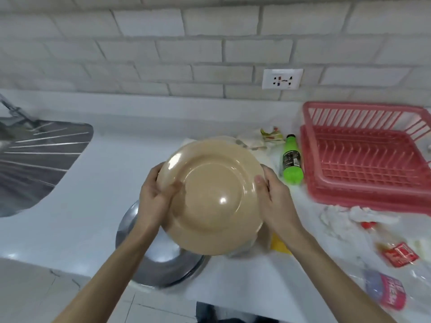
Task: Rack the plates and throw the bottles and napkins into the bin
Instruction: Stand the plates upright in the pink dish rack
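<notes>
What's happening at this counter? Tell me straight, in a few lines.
A person holds a beige plate by its rim, left hand on one side, right hand on the other, above the white counter. The pink rack to the right shows no plates yet. A green bottle lies beside the rack, crumpled napkins in front of it, and a clear bottle nearer the counter's edge.

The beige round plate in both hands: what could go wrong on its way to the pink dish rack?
The left hand and right hand hold the beige round plate only at its rim; it looks glossy, so it might slip onto the round steel plate below.
The green plastic bottle lies between the beige plate and the pink slatted dish rack; a low sweep could knock it.
</notes>
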Available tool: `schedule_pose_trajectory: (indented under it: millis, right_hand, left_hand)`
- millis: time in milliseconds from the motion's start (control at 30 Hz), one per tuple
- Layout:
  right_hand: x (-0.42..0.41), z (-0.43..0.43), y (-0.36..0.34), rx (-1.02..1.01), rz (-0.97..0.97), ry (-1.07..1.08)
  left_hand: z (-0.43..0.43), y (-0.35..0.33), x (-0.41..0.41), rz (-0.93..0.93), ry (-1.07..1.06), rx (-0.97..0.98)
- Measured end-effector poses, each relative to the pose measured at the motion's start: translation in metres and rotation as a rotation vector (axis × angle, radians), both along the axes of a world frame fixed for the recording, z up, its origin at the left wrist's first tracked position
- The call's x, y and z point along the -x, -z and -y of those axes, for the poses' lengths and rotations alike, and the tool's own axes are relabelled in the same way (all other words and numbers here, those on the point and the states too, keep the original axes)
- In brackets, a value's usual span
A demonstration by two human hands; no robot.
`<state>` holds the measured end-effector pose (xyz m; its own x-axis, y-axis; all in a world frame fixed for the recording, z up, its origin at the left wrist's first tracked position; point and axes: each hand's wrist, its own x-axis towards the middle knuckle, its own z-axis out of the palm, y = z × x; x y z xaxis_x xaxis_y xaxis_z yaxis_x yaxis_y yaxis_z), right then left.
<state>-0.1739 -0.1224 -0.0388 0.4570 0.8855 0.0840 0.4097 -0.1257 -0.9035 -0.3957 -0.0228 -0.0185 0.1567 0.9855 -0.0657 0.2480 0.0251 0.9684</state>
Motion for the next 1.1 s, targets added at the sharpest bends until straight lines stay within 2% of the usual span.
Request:
schedule_pose_trajectory:
  millis: [167,533,967,1100]
  right_hand:
    - [0.065,-0.007,0.025,0.127,-0.036,-0.093]
    - [0.124,-0.022,0.051,0.564,0.222,-0.216]
    - [0.137,-0.04,0.051,0.682,0.623,-0.266]
    - [0.137,-0.039,0.054,0.678,0.65,-0.279]
  left_hand:
    - [0.008,0.029,0.07,-0.034,-0.039,0.082]
    - [0.002,0.069,0.133,-0.168,-0.016,0.106]
    - [-0.015,0.094,0.151,-0.231,0.062,0.118]
    - [-0.02,0.097,0.148,-0.273,0.082,0.123]
